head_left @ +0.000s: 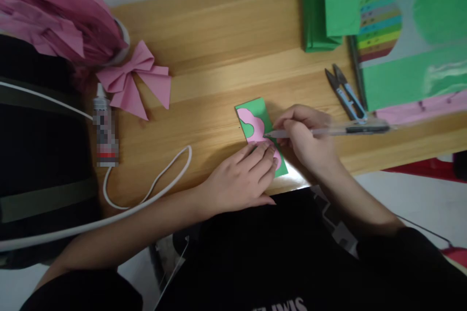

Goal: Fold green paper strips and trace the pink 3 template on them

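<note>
A wavy-edged pink paper shape (257, 124) lies on a small green paper rectangle (269, 115) near the table's front edge. With fingers stretched out flat, my left hand (242, 177) presses on the lower part of the pink shape and hides some of it. My right hand (308, 138) is closed around a clear pen (328, 131) with a black section toward its far end. The pen's tip touches or hovers just at the pink shape's right edge; I cannot tell which.
Thread snips (346, 95) lie right of my hands, beside a green folder-like sheet (394, 82). Behind them stands green folded paper (317, 9). Leftward are a pink paper bow (133, 77), a tube (105, 131), a white cable (164, 184) and a container of pink paper (69, 14).
</note>
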Demonstrator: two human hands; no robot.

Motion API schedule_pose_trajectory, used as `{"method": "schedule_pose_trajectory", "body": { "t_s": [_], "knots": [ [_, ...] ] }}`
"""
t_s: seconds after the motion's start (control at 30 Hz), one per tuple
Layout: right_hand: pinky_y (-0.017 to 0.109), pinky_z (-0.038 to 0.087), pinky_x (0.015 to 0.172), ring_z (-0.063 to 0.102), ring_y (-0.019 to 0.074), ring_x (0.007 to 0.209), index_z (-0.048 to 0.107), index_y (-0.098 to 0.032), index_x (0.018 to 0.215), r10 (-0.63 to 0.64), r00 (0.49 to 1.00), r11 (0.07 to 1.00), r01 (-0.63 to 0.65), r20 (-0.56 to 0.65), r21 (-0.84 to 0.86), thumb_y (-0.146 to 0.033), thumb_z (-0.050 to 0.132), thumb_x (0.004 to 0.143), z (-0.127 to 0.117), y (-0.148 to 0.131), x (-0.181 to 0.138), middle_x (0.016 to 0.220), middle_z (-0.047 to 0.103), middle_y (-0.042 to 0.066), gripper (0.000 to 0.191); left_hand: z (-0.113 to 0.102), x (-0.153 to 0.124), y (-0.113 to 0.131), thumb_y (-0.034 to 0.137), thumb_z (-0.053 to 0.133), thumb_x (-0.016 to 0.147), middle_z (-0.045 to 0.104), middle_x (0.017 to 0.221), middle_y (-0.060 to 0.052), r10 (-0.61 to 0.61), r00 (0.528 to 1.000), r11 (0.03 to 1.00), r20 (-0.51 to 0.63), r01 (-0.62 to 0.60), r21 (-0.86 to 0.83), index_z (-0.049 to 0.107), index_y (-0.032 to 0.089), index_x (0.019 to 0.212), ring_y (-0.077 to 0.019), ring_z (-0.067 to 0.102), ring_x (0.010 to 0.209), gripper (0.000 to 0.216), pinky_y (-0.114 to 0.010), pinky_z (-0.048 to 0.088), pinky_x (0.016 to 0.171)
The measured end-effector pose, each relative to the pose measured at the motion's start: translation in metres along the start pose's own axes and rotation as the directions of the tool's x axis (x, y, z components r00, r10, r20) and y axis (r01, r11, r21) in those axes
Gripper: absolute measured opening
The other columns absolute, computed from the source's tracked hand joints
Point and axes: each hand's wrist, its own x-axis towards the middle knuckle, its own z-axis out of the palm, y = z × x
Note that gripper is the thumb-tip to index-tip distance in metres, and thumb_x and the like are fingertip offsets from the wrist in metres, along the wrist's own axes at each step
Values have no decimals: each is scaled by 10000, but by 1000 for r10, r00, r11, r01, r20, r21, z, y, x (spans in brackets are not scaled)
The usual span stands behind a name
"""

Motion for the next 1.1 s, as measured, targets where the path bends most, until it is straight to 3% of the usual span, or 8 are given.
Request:
{"method": "schedule_pose_trajectory", "body": {
  "t_s": [0.2,0.63,1.1],
  "knots": [
    [277,404,468,538,134,493,627,-211,595,-13,999,999,12,-36,-41,-99,500,725,3,6,-2,516,580,-16,214,1,1,-1,709,527,889,675,1244,-180,3,1000,1000,-2,-3,-14,625,41,1217,-313,579,1237,750,-420,392,1114],
    [265,398,499,514,116,493,623,-214,585,-20,1000,998,19,-2,-65,-103,491,726,2,-2,-2,521,582,-29,223,3,0,0,695,539,891,684,1231,-187,-15,999,997,-40,12,-70,625,21,1222,-326,586,1237,756,-430,415,1105],
    [225,412,469,548,106,476,627,-209,593,-95,994,972,103,50,-213,-123,481,744,-2,-6,-1,522,619,-31,227,7,-1,0,668,428,956,690,1220,-178,-29,998,997,-61,24,-72,625,34,1232,-306,592,1240,719,-421,419,1104]
  ]
}}
